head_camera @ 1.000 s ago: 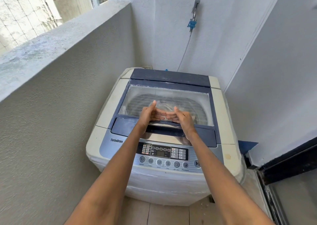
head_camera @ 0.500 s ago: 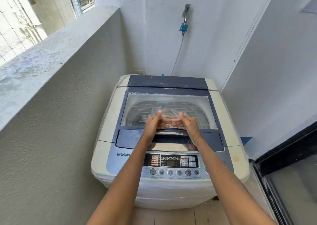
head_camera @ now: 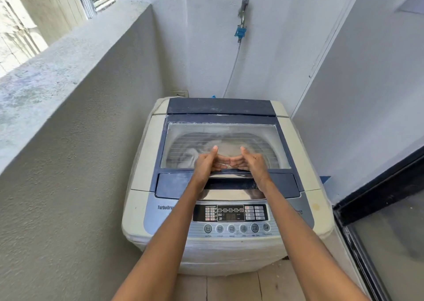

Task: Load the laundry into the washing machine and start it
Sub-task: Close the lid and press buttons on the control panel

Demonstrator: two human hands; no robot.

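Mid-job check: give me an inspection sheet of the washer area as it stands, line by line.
Surface: tiled floor, bare where seen.
Job's things: white top-loading washing machine, clear lid down; pale laundry dimly visible beneath; button panel untouched.
Clutter: nothing seen.
Hands: left hand and right hand at the lid's front edge, fingers extended, thumbs up.
Cables: thin hose from the blue-fitted wall tap down behind the machine.
Surroundings: grey parapet wall left, black-framed glass door right.
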